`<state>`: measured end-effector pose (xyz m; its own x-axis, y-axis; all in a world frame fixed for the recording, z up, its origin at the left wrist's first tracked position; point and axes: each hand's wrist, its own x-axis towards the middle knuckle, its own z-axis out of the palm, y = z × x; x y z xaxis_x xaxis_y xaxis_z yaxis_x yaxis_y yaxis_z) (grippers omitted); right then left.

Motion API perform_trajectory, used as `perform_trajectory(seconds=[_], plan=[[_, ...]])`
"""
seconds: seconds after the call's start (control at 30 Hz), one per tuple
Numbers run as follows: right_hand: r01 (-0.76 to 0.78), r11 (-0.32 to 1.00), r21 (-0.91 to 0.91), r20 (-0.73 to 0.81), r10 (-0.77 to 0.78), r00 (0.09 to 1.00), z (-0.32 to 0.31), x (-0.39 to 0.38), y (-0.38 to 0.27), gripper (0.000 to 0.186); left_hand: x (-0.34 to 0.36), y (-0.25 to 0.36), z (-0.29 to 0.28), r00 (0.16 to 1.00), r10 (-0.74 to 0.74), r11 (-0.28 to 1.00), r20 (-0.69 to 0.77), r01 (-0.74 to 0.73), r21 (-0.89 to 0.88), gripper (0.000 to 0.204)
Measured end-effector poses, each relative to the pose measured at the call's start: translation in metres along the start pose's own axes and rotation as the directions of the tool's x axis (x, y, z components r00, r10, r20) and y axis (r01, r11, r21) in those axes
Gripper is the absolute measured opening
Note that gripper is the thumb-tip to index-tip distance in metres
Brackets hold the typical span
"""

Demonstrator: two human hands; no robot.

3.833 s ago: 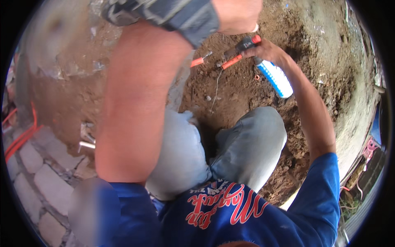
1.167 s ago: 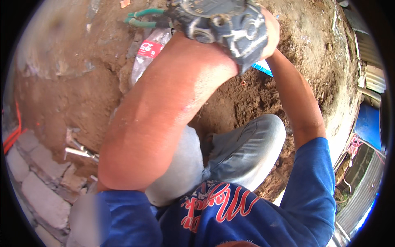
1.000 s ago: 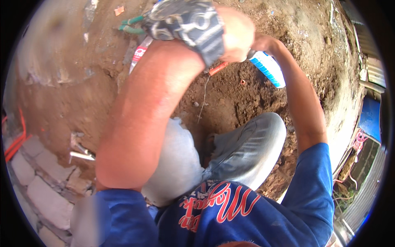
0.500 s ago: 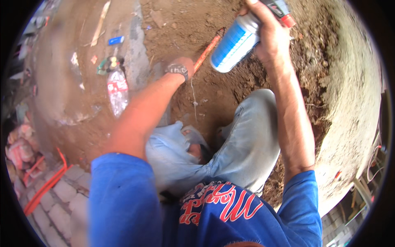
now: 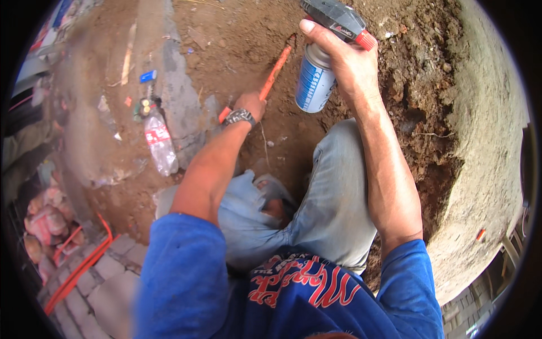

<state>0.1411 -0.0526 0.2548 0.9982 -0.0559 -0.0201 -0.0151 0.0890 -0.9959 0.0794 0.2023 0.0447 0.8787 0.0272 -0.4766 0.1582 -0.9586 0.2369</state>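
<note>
Step in hand judged as handling the orange pipe [image 5: 276,72] on the soil [image 5: 228,56], right of the edge of the concrete strip [image 5: 179,73], left hand [image 5: 250,104] at it, finger closure not determinable, right hand's [image 5: 354,69] fingers clamped on the canister gas torch [image 5: 312,85]; next move judged to call for steady torch control.

My left forearm [image 5: 212,164] slants forward and inward, ending in my left hand [image 5: 250,103], which I hold low with the fingers curled closed. My right forearm [image 5: 390,166] extends forward, leaning slightly inward; the right hand [image 5: 351,65] grips firmly, thumb [image 5: 319,33] pointing left. The hands are apart.
</note>
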Motion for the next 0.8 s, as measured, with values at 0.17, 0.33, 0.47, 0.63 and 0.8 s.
perform_trajectory(seconds=[0.17, 0.33, 0.47, 0.63, 0.8], plan=[[-0.065, 0.997, -0.052, -0.001, 0.065, 0.998, -0.003, -0.001, 0.0, 0.036, -0.001, 0.018, -0.007, 0.999, -0.048, 0.998, 0.003, 0.048, -0.041, 0.029], [-0.037, 0.998, -0.044, 0.015, 0.038, 0.999, -0.001, 0.002, 0.0, 0.036, -0.002, 0.02, -0.013, 0.995, -0.091, 0.996, 0.037, 0.091, -0.009, 0.034], [0.012, 0.976, 0.219, -0.078, 0.005, 0.997, 0.007, 0.009, 0.006, 0.02, -0.006, 0.03, -0.053, 0.928, -0.131, 0.985, 0.348, 0.081, 0.154, 0.041], [-0.158, 0.822, 0.548, 0.185, 0.065, 0.981, -0.043, 0.007, 0.054, 0.03, -0.063, 0.071, -0.158, 0.786, 0.175, 0.804, 0.593, -0.461, 0.375, 0.052], [-0.381, 0.645, 0.662, 0.286, 0.253, 0.924, -0.033, -0.076, 0.137, 0.027, -0.116, 0.043, -0.246, 0.827, 0.345, 0.924, 0.444, -0.382, -0.006, 0.041]])
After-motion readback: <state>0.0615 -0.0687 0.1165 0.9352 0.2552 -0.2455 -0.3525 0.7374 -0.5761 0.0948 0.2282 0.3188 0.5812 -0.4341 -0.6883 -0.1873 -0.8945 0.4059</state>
